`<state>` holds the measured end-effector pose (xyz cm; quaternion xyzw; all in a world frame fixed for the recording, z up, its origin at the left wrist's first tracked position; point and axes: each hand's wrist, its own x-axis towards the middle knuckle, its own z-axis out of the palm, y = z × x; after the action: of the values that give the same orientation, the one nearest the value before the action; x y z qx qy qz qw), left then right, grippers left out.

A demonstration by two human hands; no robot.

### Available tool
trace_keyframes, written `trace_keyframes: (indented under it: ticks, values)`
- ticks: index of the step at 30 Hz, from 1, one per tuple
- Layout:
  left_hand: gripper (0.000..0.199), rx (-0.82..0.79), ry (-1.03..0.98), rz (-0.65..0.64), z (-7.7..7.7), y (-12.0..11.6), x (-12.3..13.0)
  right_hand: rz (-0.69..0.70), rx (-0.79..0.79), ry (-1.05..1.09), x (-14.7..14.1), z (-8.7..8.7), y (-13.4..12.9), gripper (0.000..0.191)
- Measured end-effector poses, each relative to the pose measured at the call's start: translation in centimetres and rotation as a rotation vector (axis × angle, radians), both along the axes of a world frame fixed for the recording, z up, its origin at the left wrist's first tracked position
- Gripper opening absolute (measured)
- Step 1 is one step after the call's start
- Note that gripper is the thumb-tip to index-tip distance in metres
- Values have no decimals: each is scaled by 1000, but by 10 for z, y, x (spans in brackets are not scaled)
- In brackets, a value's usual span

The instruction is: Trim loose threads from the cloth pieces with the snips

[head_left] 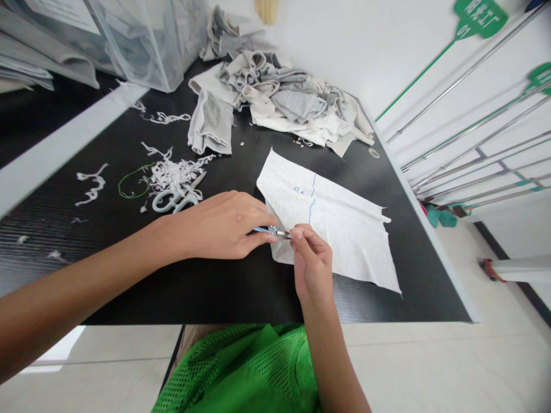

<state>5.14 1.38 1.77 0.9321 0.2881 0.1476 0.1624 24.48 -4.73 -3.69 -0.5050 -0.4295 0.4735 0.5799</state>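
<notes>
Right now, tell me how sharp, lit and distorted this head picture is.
Head view: evenly lit, soft shadows only; white cloth piece and both hands, left hand and right hand, are sharp; wide-angle lens bends the black table edge and metal rods; faint sheen on tabletop.

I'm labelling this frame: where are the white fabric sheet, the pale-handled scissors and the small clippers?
white fabric sheet (344, 229), head view, middle
pale-handled scissors (174, 201), head view, handle loops
small metal clippers (278, 232), head view, blades

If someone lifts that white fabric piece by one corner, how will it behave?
The white fabric piece would probably drape limp: it lies flat and thin on the black table, with a frayed edge. It looks light, so a push would likely bunch it. The left hand holds a small metal tool at its near edge, where the right hand pinches, so it may stay pinned there.
</notes>
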Motion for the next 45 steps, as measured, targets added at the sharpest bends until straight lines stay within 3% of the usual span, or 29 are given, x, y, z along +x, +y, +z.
trace_keyframes:
  ticks: [20,27,38,45]
  values:
    - [26,-59,1,23,-7,3,-3,-43,-35,49,1,1,0,18]
    - [26,-66,90,122,-3,13,-31,-33,-18,98,1,1,0,21]
    - [26,-82,15,241,11,12,-65,-4,-69,261,2,1,2,21]
    - [34,-23,-140,380,-2,-2,-80,92,-51,248,4,27,15,21]
